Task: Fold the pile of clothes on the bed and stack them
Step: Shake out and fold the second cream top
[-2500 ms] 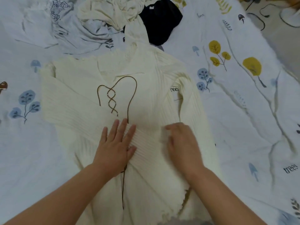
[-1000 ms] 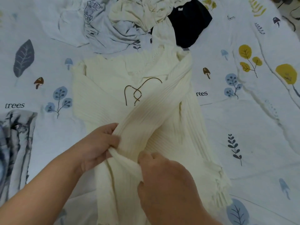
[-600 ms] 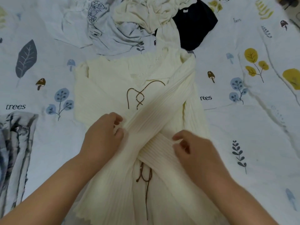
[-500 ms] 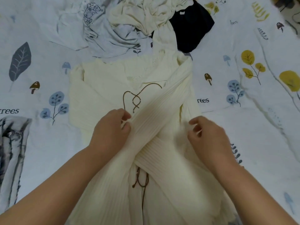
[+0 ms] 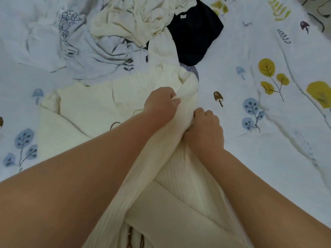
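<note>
The cream ribbed sweater (image 5: 86, 113) lies on the bed (image 5: 268, 140), long axis running away from the person, both hands gripping its far right shoulder fold, left hand (image 5: 161, 104) slightly farther than right hand (image 5: 204, 126).

The left forearm (image 5: 75, 185) covered most of the cream ribbed sweater's (image 5: 86, 113) front, so only a short loop of its brown lace (image 5: 114, 124) showed beside the arm. The lace's lower ends (image 5: 135, 238) ran off the bottom edge, as did the sweater's hem. The left hand's (image 5: 159, 106) fingertips were buried in the gathered sleeve fold, and the right hand's (image 5: 206, 129) thumb was hidden under the knit. The pile of clothes (image 5: 141, 18) and the black garment (image 5: 195, 31) were cut by the top edge. Small printed writing on the bedsheet (image 5: 247, 24) was too blurred to read.
</note>
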A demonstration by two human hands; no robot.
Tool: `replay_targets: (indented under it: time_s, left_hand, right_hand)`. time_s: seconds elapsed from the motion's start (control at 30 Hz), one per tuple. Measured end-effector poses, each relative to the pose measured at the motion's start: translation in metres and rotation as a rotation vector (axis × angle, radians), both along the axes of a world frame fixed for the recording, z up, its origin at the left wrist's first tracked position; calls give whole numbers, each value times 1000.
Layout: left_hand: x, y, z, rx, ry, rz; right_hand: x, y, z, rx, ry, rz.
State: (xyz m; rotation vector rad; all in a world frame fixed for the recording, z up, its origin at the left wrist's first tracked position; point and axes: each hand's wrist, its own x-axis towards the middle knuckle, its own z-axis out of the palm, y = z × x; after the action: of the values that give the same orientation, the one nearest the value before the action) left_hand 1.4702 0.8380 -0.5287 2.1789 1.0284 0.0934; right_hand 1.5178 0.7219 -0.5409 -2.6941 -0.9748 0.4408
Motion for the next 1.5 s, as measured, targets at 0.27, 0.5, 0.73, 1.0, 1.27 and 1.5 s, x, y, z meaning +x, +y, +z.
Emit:
replay_targets:
  time_s: [0.27, 0.5, 0.73, 1.0, 1.27, 1.5]
  left_hand:
    - [10, 38, 0, -557, -309, 361]
    - [12, 38, -9, -285, -113, 139]
    - [-24, 16, -9, -82, -26, 120]
    - [-83, -16, -26, 8, -35, 72]
    - [-92, -26, -20, 274, -33, 3]
    - [-170, -63, -30, 420, 125, -294]
  right_hand:
    - [50, -29, -2, 112, 150, -277]
    - [57, -8, -4, 196, -52, 60]
    - [102, 7, 20, 180, 631, -153]
    - [109, 66, -6, 60, 14, 286]
    - [94, 93, 16, 121, -148, -42]
    - [-26, 10, -16, -100, -171, 623]
